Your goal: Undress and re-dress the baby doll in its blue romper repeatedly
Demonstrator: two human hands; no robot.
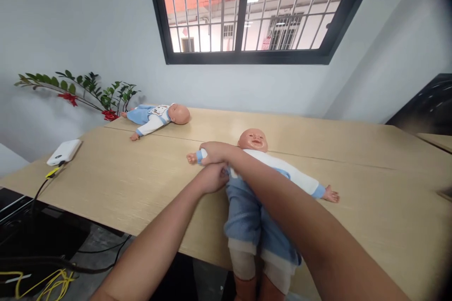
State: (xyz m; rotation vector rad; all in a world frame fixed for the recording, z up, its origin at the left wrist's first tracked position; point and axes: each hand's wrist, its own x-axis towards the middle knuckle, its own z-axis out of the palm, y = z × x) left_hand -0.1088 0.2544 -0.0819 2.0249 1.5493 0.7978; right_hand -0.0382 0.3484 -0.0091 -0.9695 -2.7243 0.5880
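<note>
A baby doll (243,202) in a white top with blue cuffs and blue trousers lies on its back, its legs reaching over the table's front edge toward me. My right hand (218,151) crosses the doll's chest and is closed around its sleeved arm, on the left of the view. Just below, my left hand (213,178) pinches the clothing at the doll's side near the waist; its fingertips are partly hidden. The doll's other arm (303,178) stretches out to the right, untouched. My right forearm covers much of the torso.
A second baby doll (157,116) lies at the back left of the wooden table (141,178), beside a leafy plant (102,96). A white device (64,152) with a cable stands at the left edge. Cables (58,282) lie on the floor. A barred window (243,19) is ahead.
</note>
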